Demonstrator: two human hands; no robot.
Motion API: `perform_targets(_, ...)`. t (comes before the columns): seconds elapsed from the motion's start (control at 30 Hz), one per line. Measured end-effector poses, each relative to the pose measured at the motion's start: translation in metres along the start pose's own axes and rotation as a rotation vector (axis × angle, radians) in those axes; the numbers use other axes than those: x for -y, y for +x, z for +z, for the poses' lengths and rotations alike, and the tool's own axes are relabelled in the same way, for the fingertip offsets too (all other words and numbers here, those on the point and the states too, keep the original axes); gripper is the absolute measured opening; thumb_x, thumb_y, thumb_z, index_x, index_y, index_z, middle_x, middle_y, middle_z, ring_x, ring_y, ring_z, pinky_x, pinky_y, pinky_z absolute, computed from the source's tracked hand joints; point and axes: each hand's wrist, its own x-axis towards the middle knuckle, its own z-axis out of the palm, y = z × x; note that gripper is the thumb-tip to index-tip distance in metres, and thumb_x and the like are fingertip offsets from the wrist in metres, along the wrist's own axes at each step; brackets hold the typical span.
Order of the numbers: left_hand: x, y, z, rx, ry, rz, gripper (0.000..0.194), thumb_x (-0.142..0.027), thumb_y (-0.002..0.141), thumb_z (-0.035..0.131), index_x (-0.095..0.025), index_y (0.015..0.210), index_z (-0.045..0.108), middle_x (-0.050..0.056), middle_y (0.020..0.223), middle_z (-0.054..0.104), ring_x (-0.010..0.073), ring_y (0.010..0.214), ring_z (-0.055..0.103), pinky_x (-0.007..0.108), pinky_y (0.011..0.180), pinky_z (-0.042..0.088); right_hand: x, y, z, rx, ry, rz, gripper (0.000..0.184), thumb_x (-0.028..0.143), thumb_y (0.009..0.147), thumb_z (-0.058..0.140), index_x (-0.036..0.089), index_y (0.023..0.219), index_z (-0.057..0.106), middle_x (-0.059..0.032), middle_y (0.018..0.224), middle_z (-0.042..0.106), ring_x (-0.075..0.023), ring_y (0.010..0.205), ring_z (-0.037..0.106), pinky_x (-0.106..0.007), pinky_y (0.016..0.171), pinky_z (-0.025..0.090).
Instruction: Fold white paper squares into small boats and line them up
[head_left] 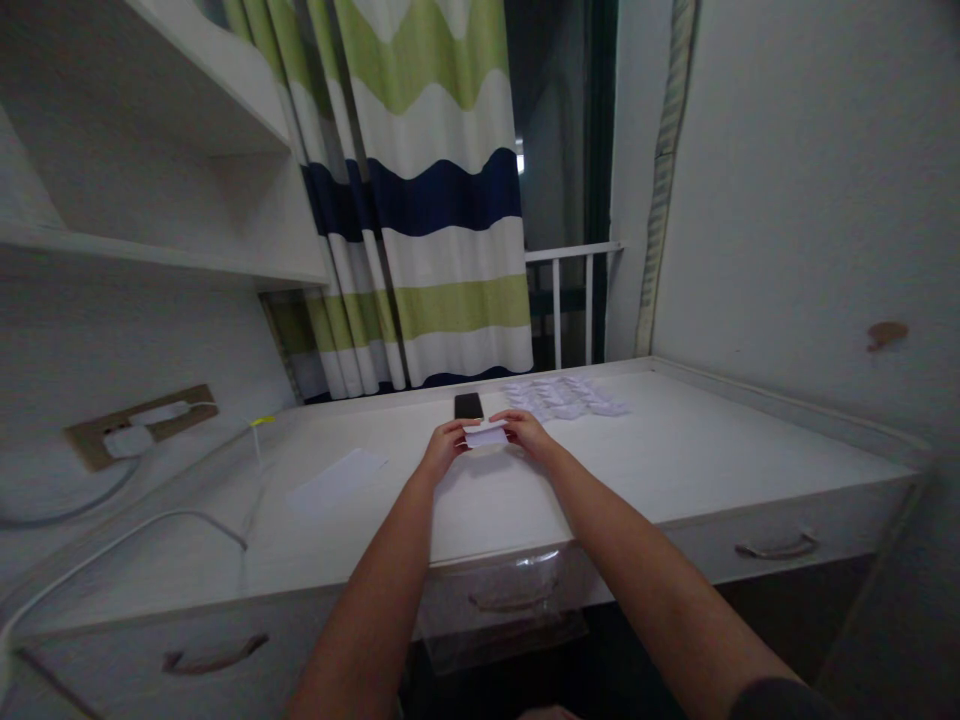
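A small folded piece of white paper [487, 436] is held up between my two hands, just above the white desk. My left hand [447, 446] grips its left end with the fingers closed on it. At the right end, my right hand [525, 432] pinches the same paper. Just beyond my hands lies a dark, flat rectangular object [469, 406], probably a phone. Several small folded white paper pieces [566, 397] are laid out in rows behind my right hand. Over to the left, a flat sheet of white paper [337, 478] rests on the desk.
The white desk [720, 440] has a raised rim and drawers with handles [776, 547]. Cables and a plug [129, 440] are at the left wall, below a shelf [150, 255]. A striped curtain [450, 200] hangs behind. Clear plastic [502, 610] hangs at the front edge.
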Motion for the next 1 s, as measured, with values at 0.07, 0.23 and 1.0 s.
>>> perform_targets(0.07,0.0,-0.001,0.0,0.02,-0.001,-0.004,0.021,-0.018,0.053,0.058,-0.013,0.072,0.066,0.005,0.07,0.063,0.0114,0.061,0.055,0.021,0.055,0.04,0.001,-0.001,0.001,-0.009,0.008,0.014,0.009,0.015,0.055,0.055,0.017,0.06,0.063,0.0013,0.058,0.06,-0.0092,0.053,0.054,-0.02,0.051,0.041)
perform_targets(0.23,-0.002,-0.002,0.001,-0.016,0.017,0.021,0.018,-0.025,0.055,0.057,-0.013,0.066,0.065,0.006,0.075,0.063,0.0118,0.063,0.053,0.022,0.054,0.04,0.001,-0.002,0.001,0.007,-0.024,0.032,0.014,0.013,0.058,0.051,0.017,0.06,0.063,0.0015,0.061,0.06,-0.0082,0.055,0.054,-0.02,0.054,0.041)
perform_targets(1.0,0.011,0.007,0.0,-0.049,0.368,0.043,0.025,-0.022,0.051,0.068,-0.014,0.073,0.059,-0.001,0.056,0.055,0.0102,0.05,0.049,0.02,0.046,0.034,-0.012,0.009,-0.004,0.12,-0.257,-0.08,0.018,0.029,0.054,0.068,0.012,0.06,0.064,0.0012,0.049,0.056,-0.0066,0.041,0.047,-0.019,0.041,0.038)
